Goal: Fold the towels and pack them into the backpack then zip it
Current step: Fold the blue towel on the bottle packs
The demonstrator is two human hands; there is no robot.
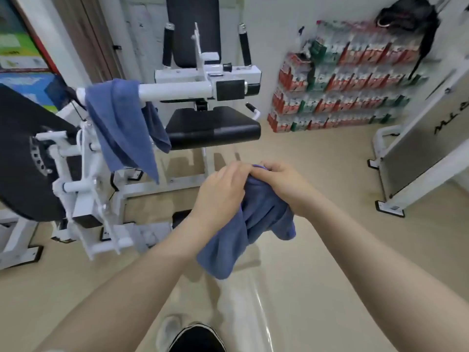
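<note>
one blue towel (251,224), bunched and twisted, hanging limp in mid-air from its gathered top edge. second blue towel (121,123) draped over a white machine bar (175,91), folds trailing down. black backpack (408,16) up high at far right, blurred.

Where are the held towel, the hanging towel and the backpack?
held towel (256,224), head view, its bunched middle
hanging towel (119,125), head view, its draped front
backpack (408,16), head view, its dark body

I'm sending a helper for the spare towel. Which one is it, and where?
Find the white gym machine left of the black padded seat. A blue towel hangs draped over its horizontal white bar. Unlike the other blue towel, bunched between both hands, nobody touches it.
</note>
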